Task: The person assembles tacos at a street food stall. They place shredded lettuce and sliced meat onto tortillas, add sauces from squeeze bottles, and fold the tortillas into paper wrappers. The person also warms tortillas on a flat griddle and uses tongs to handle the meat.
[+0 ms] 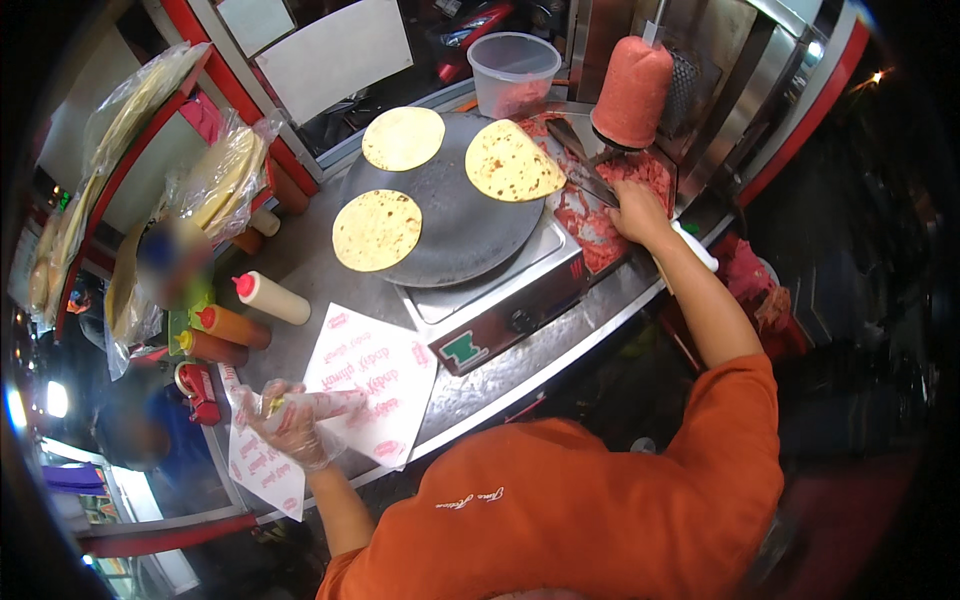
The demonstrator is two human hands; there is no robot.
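- While the person in the orange shirt leaned over the steel counter, the right hand was out at the meat tray, fingers closed round the handle of a long knife; blade lying flat over the shaved meat.
- The left hand, in a thin clear plastic glove, hovered over the printed wrapping papers. Fingers loosely curled, index extended toward the paper; something small and yellowish sat near the fingers, but I could not tell whether it was pinched.
- The papers lay overlapping at the counter's near edge, just beside the griddle's base. Judgement: light, limp, likely to slide on steel; best taken at a free corner, one sheet peeled from the stack.
- Three flatbreads on the round dark griddle: one near the front left, one at the back, and one folded at the right edge, close to the knife. Judgement: soft, floppy, hot; lift by the rim.
- The raw meat cone stood upright on its spit behind the tray; a clear tub to its left.
- Squeeze bottles lay on their sides left of the papers.
- Bagged flatbreads were stacked on the red-edged shelf.
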